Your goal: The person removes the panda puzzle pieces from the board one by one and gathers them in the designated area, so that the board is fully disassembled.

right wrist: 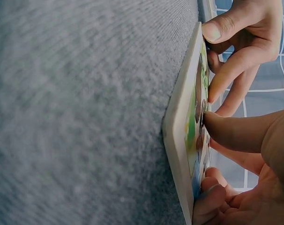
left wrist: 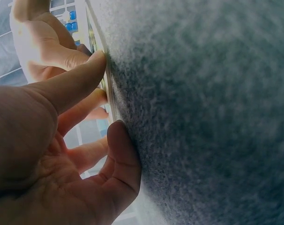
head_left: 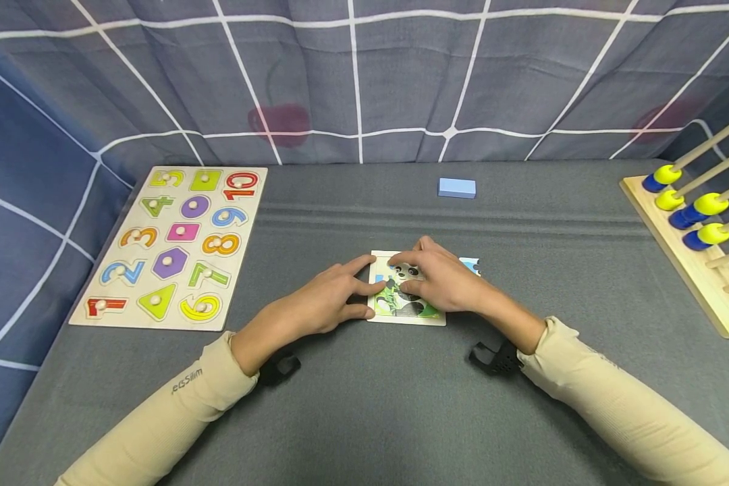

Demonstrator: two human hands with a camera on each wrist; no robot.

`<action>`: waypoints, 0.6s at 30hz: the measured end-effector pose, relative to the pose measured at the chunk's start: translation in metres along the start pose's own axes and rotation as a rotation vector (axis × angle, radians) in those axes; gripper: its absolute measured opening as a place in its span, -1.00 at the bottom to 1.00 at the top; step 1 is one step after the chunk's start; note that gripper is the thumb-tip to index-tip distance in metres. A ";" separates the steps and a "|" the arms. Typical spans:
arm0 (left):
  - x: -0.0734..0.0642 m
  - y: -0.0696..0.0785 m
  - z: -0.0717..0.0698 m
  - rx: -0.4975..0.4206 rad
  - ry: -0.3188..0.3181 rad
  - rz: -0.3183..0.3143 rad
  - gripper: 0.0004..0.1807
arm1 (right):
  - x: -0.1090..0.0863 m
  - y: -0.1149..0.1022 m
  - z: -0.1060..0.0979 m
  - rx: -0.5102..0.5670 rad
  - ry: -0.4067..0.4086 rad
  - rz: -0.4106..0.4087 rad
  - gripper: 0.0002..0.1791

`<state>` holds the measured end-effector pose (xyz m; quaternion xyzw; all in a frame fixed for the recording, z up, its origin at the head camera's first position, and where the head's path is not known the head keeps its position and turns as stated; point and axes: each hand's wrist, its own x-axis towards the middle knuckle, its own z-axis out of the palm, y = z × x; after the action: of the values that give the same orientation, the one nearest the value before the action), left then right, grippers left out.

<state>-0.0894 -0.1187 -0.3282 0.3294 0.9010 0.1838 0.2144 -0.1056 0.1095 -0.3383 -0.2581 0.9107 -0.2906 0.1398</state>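
A small panda jigsaw puzzle [head_left: 408, 310] in a pale frame lies flat on the grey table. My left hand [head_left: 325, 297] rests at its left side; the thumb touches the lower left edge, and other fingers reach onto the frame and picture. From the right, my right hand [head_left: 446, 277] lies over the puzzle, its thumb and index fingertip pressing on the picture. This hand hides the puzzle's upper right part. Just past it, a blue-and-white notched puzzle piece [head_left: 470, 264] shows in part. In the right wrist view, the right thumb [right wrist: 233, 132] touches the picture's surface.
A number-and-shape peg board [head_left: 182, 253] lies at the left. Behind the puzzle sits a light blue block [head_left: 457, 188]. A wooden bead rack [head_left: 683, 253] with yellow and blue beads stands at the right. A dark gridded curtain [head_left: 401, 74] closes off the back.
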 end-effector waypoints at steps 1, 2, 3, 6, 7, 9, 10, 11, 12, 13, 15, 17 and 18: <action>0.000 0.000 0.000 0.000 0.000 0.000 -0.44 | 0.000 0.000 0.000 0.001 0.004 0.001 -0.56; 0.000 0.000 0.000 -0.002 0.000 -0.002 -0.44 | 0.000 0.000 0.000 0.003 0.007 0.000 -0.56; 0.000 0.000 0.000 -0.002 0.000 0.000 -0.44 | 0.000 0.000 0.001 0.004 0.012 0.000 -0.56; -0.001 -0.001 0.000 -0.001 0.003 0.003 -0.44 | 0.001 0.001 0.002 0.012 0.026 0.000 -0.58; -0.001 -0.001 0.001 0.000 0.004 0.004 -0.44 | 0.001 0.001 0.002 0.013 0.033 -0.001 -0.58; 0.000 -0.002 0.001 0.002 0.006 0.009 -0.44 | 0.001 0.002 0.002 0.015 0.046 -0.003 -0.59; 0.000 -0.002 0.001 0.001 0.006 0.009 -0.44 | 0.001 0.002 0.002 0.015 0.053 -0.005 -0.60; 0.000 -0.002 0.001 -0.001 0.006 0.009 -0.44 | 0.000 0.001 0.002 0.015 0.060 -0.006 -0.59; 0.000 -0.002 0.001 0.002 0.007 0.012 -0.44 | 0.000 0.001 0.002 0.013 0.066 -0.007 -0.60; 0.000 -0.002 0.001 0.000 0.007 0.011 -0.44 | 0.000 0.001 0.003 0.013 0.073 -0.008 -0.60; 0.000 -0.001 0.001 -0.002 0.006 0.010 -0.44 | 0.000 0.001 0.003 0.012 0.084 -0.007 -0.60; 0.000 -0.001 0.000 -0.003 0.006 0.010 -0.44 | 0.000 0.001 0.003 0.014 0.091 -0.005 -0.60; 0.001 -0.001 0.000 -0.005 0.005 0.009 -0.44 | 0.000 0.001 0.004 0.015 0.094 -0.006 -0.60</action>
<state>-0.0901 -0.1191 -0.3293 0.3326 0.8996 0.1877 0.2120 -0.1045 0.1083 -0.3416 -0.2457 0.9134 -0.3094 0.0977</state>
